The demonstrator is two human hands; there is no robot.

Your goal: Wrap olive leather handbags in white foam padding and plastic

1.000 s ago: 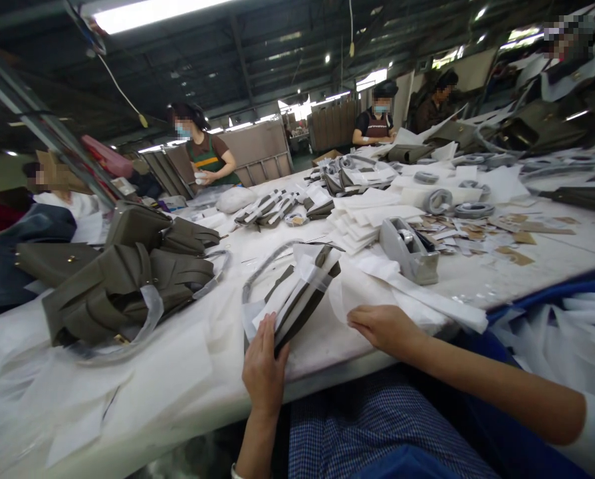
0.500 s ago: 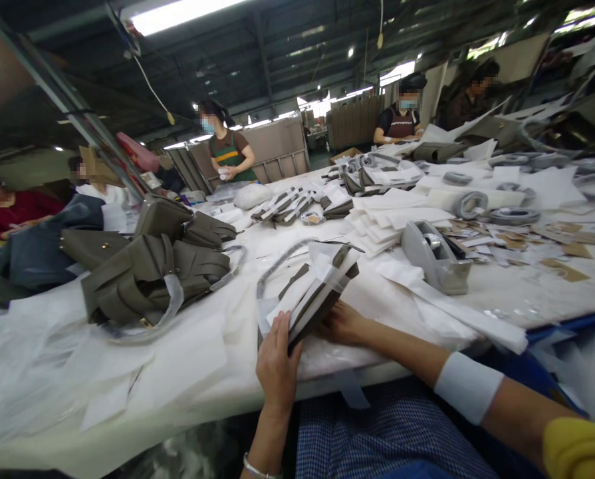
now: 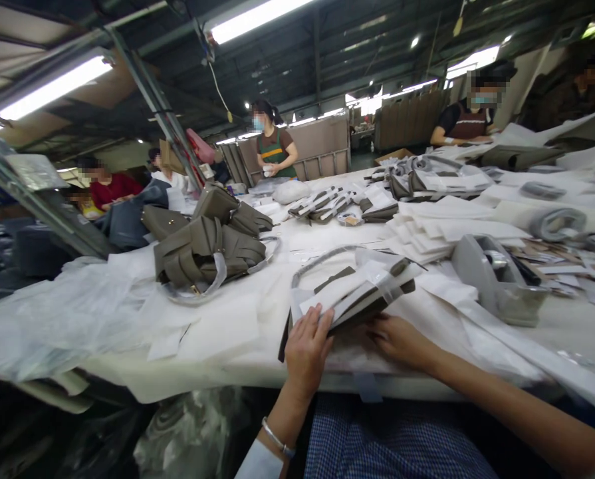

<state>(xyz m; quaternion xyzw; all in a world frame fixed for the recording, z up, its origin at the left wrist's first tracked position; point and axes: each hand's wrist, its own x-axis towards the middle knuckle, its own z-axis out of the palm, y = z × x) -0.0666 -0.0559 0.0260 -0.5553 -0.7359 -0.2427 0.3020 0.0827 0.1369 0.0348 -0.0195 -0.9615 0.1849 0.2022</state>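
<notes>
A flat, dark olive bag piece [image 3: 361,303] with white sheets and clear tape on it lies tilted at the near edge of the white-covered table [image 3: 217,332]. A wrapped handle [image 3: 322,258] arches behind it. My left hand [image 3: 308,342] grips the bag piece's near left corner, fingers on top of the white sheet and thumb at the dark edge. My right hand [image 3: 394,338] is at its lower right side, fingertips partly hidden under or behind the edge; what they hold cannot be made out.
Olive bags [image 3: 202,249] are piled at the left. A grey tape dispenser [image 3: 496,279] stands at the right, beside white foam sheets [image 3: 447,226] and paper scraps [image 3: 571,266]. More bag pieces [image 3: 322,203] lie further back. Several people work beyond the table.
The view has turned left, so things appear further right. The bag piece now lies at a flatter angle, and my right hand is slightly farther from my left hand.
</notes>
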